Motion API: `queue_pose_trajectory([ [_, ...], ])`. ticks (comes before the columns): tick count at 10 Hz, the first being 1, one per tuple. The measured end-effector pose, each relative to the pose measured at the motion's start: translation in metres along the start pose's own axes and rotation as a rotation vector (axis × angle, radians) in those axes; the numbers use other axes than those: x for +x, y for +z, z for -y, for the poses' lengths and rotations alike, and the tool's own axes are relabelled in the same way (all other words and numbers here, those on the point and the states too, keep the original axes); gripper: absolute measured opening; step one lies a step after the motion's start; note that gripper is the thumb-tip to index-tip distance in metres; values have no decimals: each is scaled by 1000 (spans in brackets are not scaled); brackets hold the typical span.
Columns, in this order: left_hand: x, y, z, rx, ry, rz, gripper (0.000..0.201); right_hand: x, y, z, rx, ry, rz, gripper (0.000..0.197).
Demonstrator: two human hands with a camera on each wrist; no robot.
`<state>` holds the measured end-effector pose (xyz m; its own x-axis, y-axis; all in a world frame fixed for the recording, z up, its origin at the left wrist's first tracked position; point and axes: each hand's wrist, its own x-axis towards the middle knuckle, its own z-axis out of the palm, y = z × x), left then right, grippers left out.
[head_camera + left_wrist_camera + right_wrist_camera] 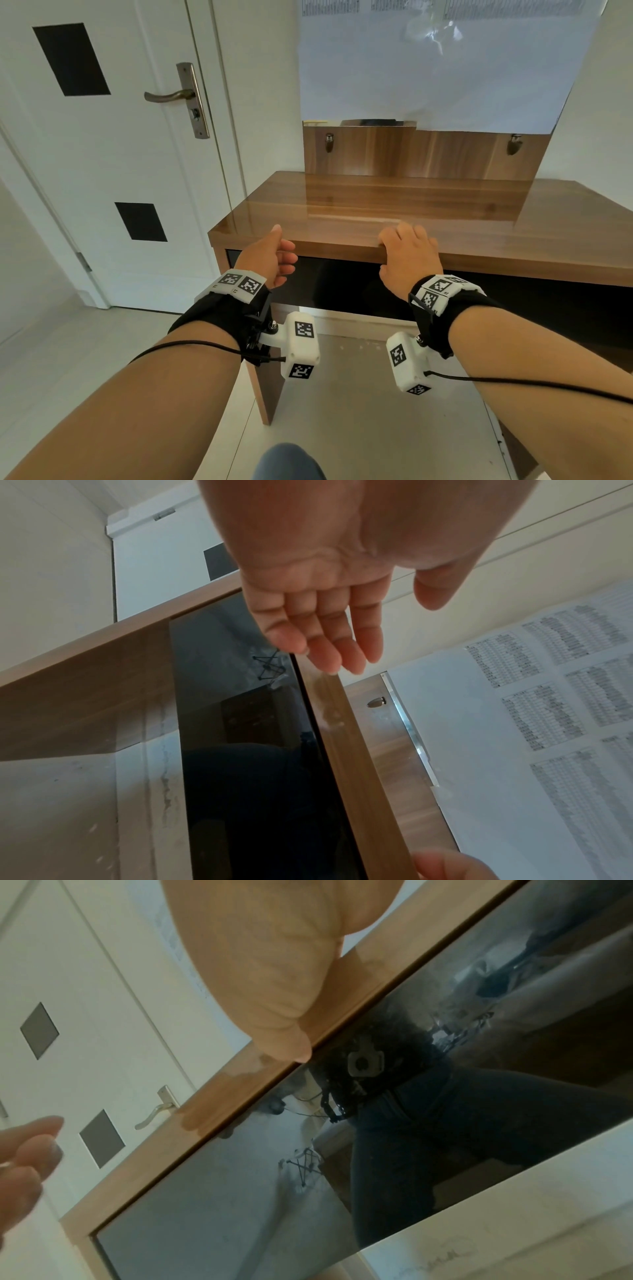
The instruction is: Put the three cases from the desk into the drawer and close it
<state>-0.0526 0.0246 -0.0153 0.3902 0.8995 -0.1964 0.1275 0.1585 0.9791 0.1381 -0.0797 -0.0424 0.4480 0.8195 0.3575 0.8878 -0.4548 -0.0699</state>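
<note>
No case shows in any view. The wooden desk top point(376, 205) lies bare. Under its front edge point(359, 764) runs the glossy black drawer front point(342, 287), which looks pushed in flush; it also fills the wrist views point(246, 750) point(308, 1177). My left hand point(274, 257) hovers just in front of the desk's left end, palm turned inward, fingers point(318, 637) straight and relaxed, holding nothing. My right hand point(407, 253) rests on the desk's front edge with its fingers over the top and its thumb point(287, 1042) against the wooden edge point(240, 1096).
A white door point(120, 154) with a metal handle point(168, 96) stands to the left. A paper-covered panel point(428, 68) rises behind the desk. The desk's side panel point(270, 394) reaches the light floor, and my knee point(287, 459) shows at the bottom.
</note>
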Motion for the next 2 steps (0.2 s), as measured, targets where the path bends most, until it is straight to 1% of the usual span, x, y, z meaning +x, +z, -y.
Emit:
queue_pose_trajectory([
  [1, -1, 5, -6, 1, 23, 7, 44, -1, -10, -3, 97, -9, 66, 35],
  [2, -3, 12, -14, 13, 49, -5, 42, 1, -20, -10, 383, 56, -12, 32],
])
